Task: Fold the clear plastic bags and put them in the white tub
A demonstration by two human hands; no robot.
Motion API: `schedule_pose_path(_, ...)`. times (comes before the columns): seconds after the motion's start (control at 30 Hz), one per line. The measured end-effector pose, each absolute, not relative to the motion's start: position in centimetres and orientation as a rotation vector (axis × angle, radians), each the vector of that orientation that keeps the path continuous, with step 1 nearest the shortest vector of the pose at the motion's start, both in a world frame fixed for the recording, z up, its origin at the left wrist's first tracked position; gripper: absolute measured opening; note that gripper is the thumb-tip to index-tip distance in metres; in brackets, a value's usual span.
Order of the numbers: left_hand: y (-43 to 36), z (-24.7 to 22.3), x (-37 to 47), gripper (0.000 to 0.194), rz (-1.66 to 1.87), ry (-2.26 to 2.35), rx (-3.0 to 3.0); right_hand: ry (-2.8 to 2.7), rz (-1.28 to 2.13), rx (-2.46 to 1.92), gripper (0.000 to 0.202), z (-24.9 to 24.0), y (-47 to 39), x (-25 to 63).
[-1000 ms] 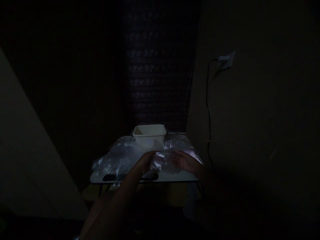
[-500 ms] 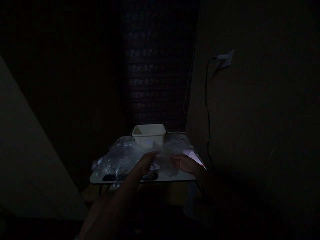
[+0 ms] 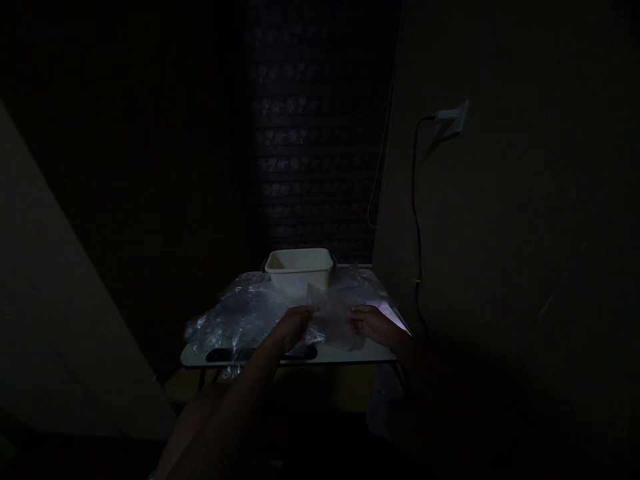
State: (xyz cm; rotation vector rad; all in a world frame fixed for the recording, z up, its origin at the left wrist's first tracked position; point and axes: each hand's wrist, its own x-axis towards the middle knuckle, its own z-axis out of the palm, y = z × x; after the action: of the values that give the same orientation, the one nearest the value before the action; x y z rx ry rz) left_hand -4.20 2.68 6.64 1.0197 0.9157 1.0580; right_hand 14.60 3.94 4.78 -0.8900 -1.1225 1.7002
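Observation:
Between my two hands a clear plastic bag (image 3: 330, 325) is stretched out over the front of a small table. My left hand (image 3: 296, 325) pinches its left side, fingers closed. On its right side, my right hand (image 3: 367, 321) grips it between thumb and fingers. More crumpled clear plastic (image 3: 235, 313) spreads over the table to the left and behind. Just beyond my hands a white plastic tub (image 3: 299, 270) with dark side handles stands upright. The dim light hides the finer details of my fingers and the bag.
The white table (image 3: 345, 355) has a dark edge and dark slots near its front. A bright, lit surface (image 3: 393, 315) shows at its right edge. From a wall outlet (image 3: 453, 121) a black cord (image 3: 415, 200) hangs down on the right. A dark blind (image 3: 310, 147) covers the back.
The right hand's fingers have closed on the bag's edge, and the bag looks flatter and more spread between my hands. The tub and table stay as they were.

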Motion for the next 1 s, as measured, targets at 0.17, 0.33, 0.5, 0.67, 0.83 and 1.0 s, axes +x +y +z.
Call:
schedule_pose_path(0.17,2.8,6.6,-4.4,0.016,1.004,0.961,1.044,-1.109,1.687,-0.860,0.009,4.7,4.5,14.9)
schedule_pose_path(0.33,2.5,6.9,-4.5,0.018,0.985,0.958,1.030,-1.050,1.699,-0.826,0.015,4.9,4.5,15.1)
schedule_pose_path(0.5,2.7,6.7,-4.6,0.021,0.994,0.946,1.014,-1.058,1.682,-0.794,0.013,5.0,4.5,15.2)
schedule_pose_path(0.67,2.8,6.6,-4.6,0.014,1.031,0.956,0.978,-1.100,1.651,-0.800,0.012,4.9,4.6,15.3)
schedule_pose_path(0.83,3.0,6.4,-4.7,0.016,1.007,1.027,0.975,-1.140,1.598,-0.842,0.010,5.0,4.5,15.3)
schedule_pose_path(1.0,3.6,5.6,-4.7,0.013,0.967,1.126,1.088,-1.129,1.559,-0.860,0.010,4.8,4.7,15.6)
